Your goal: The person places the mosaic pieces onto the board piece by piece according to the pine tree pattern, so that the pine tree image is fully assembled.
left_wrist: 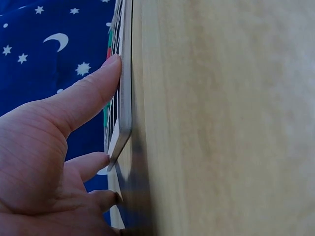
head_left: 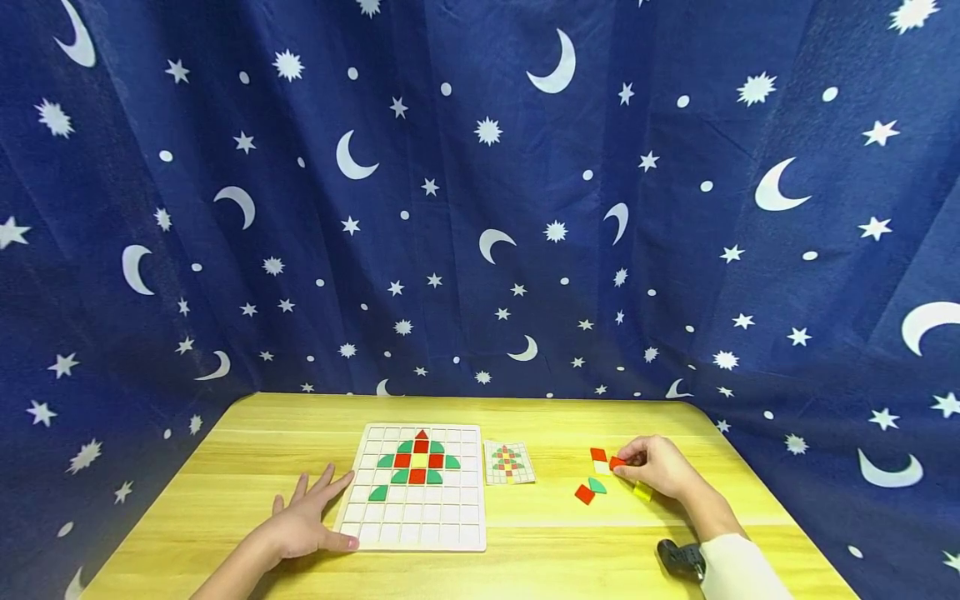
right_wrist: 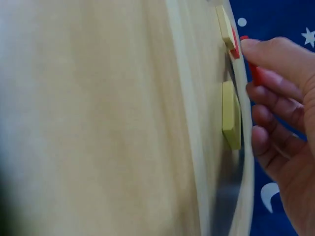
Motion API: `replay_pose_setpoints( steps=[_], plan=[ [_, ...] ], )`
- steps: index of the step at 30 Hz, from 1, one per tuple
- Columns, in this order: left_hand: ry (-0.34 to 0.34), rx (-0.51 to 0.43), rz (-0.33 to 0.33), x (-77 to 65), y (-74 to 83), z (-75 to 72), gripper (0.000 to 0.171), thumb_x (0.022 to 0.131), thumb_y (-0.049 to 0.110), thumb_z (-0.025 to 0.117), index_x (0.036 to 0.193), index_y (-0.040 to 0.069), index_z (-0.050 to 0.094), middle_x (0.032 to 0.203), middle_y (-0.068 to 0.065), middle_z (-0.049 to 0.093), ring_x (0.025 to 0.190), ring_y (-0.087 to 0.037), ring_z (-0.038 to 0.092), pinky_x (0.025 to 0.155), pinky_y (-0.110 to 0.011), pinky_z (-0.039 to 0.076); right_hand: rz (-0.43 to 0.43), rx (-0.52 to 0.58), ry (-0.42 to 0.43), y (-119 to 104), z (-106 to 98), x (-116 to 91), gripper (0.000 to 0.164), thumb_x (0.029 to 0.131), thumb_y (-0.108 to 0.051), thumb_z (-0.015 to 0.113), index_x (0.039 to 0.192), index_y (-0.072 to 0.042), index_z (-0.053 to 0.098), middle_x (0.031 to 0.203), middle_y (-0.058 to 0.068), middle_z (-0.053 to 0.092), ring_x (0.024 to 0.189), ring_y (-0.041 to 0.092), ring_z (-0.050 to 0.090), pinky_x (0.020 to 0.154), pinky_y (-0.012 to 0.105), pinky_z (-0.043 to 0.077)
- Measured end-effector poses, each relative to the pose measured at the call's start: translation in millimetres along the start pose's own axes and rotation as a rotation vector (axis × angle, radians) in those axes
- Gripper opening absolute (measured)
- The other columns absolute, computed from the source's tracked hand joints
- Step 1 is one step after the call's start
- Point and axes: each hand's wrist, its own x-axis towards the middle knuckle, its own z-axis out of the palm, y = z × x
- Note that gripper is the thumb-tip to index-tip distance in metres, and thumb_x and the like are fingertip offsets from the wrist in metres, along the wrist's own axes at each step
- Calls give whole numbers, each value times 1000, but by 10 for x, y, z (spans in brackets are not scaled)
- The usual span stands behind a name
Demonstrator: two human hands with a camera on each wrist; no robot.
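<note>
A white grid board lies on the table, holding red, green and yellow tiles in its upper and middle squares. My left hand rests at its left side with fingers spread; the thumb lies on the near left corner, and a fingertip touches the side edge. Over to the right, my right hand pinches a red tile between thumb and fingers, just above the table. Close by lie a red tile, a white piece, a green quarter-round tile, another red tile and a yellow tile.
A small pattern card printed with a red, green and yellow figure lies right of the board. The wooden table ends at a dark blue curtain with moons and stars. A black device is at the right wrist.
</note>
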Motion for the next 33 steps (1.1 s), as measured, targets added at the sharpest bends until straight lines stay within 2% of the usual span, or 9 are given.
replay_pose_setpoints(
  steps=[5,10,16,22,33],
  plan=[
    [-4,-7,-8,12,-28,-1,125,52,63,92,158,21,41,170,-26,12,151,-61,-10,105,-84,-16,-72,27,30,-142,15,-56,19,82,-22,86,89,-8,76,81,-5,72,68,-3,57,62,20,52],
    [9,-12,-2,17,-34,1,126,50,64,92,157,20,42,169,-27,14,150,-62,-9,105,-83,-16,-134,123,15,-410,125,-115,18,82,-19,86,89,-6,74,80,-3,70,67,-3,55,58,20,50],
    [6,0,-11,-7,14,-12,124,53,63,92,158,19,41,169,-27,14,151,-61,-8,106,-84,-15,-178,242,-21,-766,370,-145,15,80,-13,86,88,-6,76,78,-2,71,66,-3,59,58,19,53],
    [-7,6,2,-33,63,-34,121,59,61,90,160,21,38,168,-29,11,149,-64,-10,104,-85,-17,-225,292,-13,-1144,615,-109,14,77,-13,87,88,-10,79,80,1,75,65,-2,58,58,18,51],
    [17,-9,3,34,-44,26,126,51,64,92,157,19,42,168,-29,15,150,-62,-7,105,-84,-14,-255,387,-6,-1668,984,26,16,74,-13,88,87,-9,80,76,4,72,66,3,60,61,18,53]
  ],
)
